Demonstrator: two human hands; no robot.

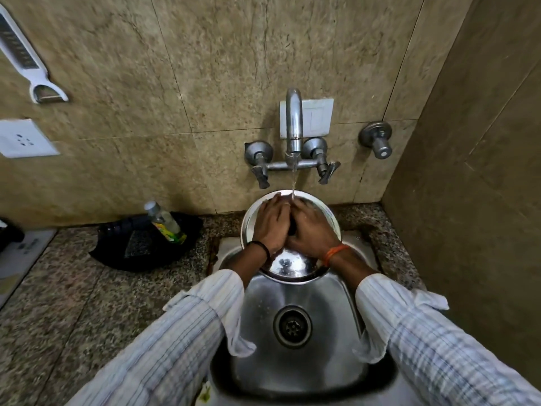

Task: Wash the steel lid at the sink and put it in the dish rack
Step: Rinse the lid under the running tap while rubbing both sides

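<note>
Steel lid (292,266): over the sink (301,341), under the tap (293,124) stream. Our left hand (270,222) and right hand (311,230) lie flat on it, fingers together, touching mid-lid.

Granite counter (73,303): black tray (140,244), steel sink (307,361).

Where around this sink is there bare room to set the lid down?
The granite counter is bare between the black tray and the sink rim. The sink floor around the drain is open too. The far end is crowded: both hands, left hand and right hand, on the steel lid under the running tap.
</note>
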